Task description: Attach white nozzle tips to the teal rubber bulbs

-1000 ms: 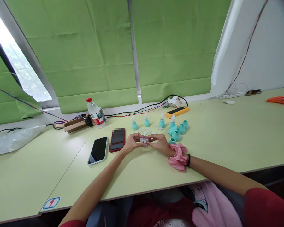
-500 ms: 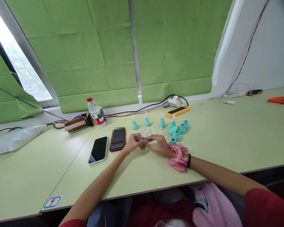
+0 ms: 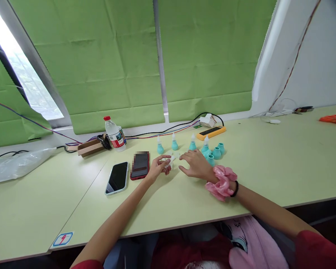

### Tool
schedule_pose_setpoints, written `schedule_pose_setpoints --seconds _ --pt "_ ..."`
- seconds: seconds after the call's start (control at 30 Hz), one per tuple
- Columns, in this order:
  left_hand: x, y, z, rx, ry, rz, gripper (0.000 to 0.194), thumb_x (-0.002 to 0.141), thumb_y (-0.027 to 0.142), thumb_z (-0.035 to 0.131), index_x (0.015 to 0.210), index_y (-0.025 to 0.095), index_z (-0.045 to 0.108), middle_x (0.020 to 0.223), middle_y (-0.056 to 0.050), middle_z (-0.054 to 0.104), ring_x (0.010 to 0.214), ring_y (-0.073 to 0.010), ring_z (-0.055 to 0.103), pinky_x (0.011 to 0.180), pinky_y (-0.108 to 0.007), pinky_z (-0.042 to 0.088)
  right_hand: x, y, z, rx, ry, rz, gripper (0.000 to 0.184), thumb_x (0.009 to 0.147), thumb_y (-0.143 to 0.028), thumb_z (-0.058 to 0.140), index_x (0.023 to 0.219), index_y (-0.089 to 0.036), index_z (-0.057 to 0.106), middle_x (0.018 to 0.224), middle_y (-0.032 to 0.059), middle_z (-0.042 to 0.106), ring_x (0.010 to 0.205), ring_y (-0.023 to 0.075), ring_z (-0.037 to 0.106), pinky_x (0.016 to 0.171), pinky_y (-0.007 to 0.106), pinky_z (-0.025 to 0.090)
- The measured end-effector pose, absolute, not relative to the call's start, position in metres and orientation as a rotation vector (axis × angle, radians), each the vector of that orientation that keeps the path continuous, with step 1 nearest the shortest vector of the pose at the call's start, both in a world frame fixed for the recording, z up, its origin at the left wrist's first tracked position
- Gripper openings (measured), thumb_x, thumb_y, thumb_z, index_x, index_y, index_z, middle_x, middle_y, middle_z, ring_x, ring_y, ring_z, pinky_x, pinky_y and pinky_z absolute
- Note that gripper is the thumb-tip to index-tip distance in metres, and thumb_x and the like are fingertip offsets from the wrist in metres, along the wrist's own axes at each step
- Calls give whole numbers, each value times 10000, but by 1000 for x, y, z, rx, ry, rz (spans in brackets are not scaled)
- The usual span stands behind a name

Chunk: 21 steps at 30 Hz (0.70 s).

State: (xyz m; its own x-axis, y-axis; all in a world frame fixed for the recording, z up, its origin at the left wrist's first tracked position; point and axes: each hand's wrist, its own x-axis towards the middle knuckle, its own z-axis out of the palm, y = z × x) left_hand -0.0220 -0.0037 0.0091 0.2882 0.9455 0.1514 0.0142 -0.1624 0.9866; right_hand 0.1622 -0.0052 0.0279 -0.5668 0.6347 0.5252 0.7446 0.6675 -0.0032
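Note:
My left hand (image 3: 160, 167) pinches a small clear plastic piece (image 3: 168, 163) just above the pale green table (image 3: 268, 164). My right hand (image 3: 194, 164), fingers spread and holding nothing, reaches toward the loose clear pieces (image 3: 175, 154) lying between the hands. A pink scrunchie (image 3: 221, 182) sits on my right wrist. Behind the hands stand several teal bulbs with clear nozzles (image 3: 174, 143), and several bare teal bulbs (image 3: 215, 152) cluster to the right.
Two phones lie left of my hands, a light one (image 3: 117, 178) and a red one (image 3: 140, 165). A water bottle (image 3: 114, 133), a cardboard box (image 3: 89, 148), a yellow power strip (image 3: 211, 131) and cables line the back. A plastic bag (image 3: 14, 166) lies far left.
The hands, joined on the small clear piece before, have come apart. My right hand has opened and moved right and back toward the teal bulbs; my left hand keeps the piece.

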Motion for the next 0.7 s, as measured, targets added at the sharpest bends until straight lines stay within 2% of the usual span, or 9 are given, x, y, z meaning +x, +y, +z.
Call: schedule_pose_setpoints --seconds 0.13,0.27,0.4,0.47,0.57,0.7 --pt "-22 -4 8 1459 903 1057 371 721 458 464 925 148 486 477 51 399 387 -45 372 393 -172 285 178 -7 36 -1105 -2645 -278 307 645 -339 541 897 -166 556 827 82 584 835 236 476 719 346 275" --pt "-21 -5 8 1421 854 1076 310 731 452 452 851 167 478 490 63 336 395 -32 314 389 -153 240 188 -8 42 -1095 -2876 -155 347 577 -225 583 920 -190 540 885 72 545 862 240 459 707 343 288" --pt "-20 -3 7 1360 847 1087 271 747 436 430 878 199 447 545 53 360 421 -37 338 409 -152 268 195 -3 37 -1121 -2993 58 448 497 -24 530 913 -189 519 887 49 521 868 213 458 662 281 329" --pt "-21 -1 5 1334 847 1060 251 753 422 418 883 208 437 557 50 377 420 -42 356 413 -157 284 199 2 31 -1082 -2968 160 472 480 23 483 902 -188 509 863 34 515 839 184 467 621 239 343" --pt "-21 0 4 1328 846 1012 232 749 398 423 880 207 441 575 41 407 436 -53 399 427 -168 321 203 7 27 -997 -2915 230 474 490 31 464 905 -197 500 837 18 509 807 163 473 601 219 358" --pt "-20 -2 5 1353 831 968 278 745 432 411 906 209 455 626 25 441 492 -71 451 462 -192 382 194 5 35 -732 -2795 213 366 562 -17 498 888 -184 511 850 24 511 779 148 475 675 252 383"
